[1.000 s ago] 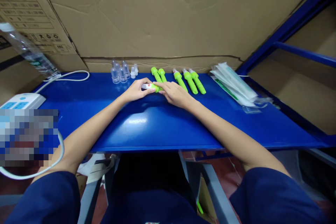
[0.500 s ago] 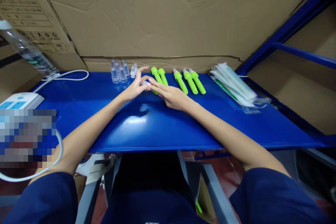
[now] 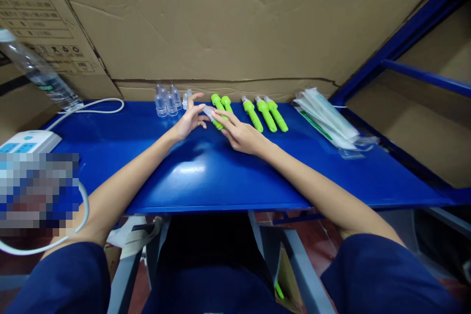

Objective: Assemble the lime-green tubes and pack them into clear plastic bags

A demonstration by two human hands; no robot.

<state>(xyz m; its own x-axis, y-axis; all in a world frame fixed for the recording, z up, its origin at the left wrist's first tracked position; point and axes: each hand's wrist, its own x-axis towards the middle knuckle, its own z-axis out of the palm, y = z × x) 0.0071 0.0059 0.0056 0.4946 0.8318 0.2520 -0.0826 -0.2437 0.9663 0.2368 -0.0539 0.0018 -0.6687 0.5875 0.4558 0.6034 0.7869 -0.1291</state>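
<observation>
A lime-green pen-shaped device (image 3: pixel 218 124) with a translucent tip (image 3: pixel 208 111) is held slanted in my right hand (image 3: pixel 243 136), whose fingers are closed around its body. Beside the tip is my left hand (image 3: pixel 187 121), its fingers spread and one fingertip at or very near the translucent end; whether it touches I cannot tell. Just behind my right hand lie two similar green devices (image 3: pixel 217 101). Three more green devices (image 3: pixel 267 115) with clear tips rest in a row to the right. Behind my left hand stand several clear plastic caps (image 3: pixel 168 103) and small white-based pieces (image 3: pixel 185 101).
Packaged white items in clear bags (image 3: pixel 327 120) lie on the right of the blue table (image 3: pixel 228 181). At left are a power strip (image 3: pixel 31 142), a white cable (image 3: pixel 103 100) and a leaning plastic bottle (image 3: pixel 44 76). Cardboard (image 3: pixel 235 24) walls the back.
My left hand has drawn slightly left and its fingers have spread off the device's end. More of the translucent tip and green body now shows in my right hand.
</observation>
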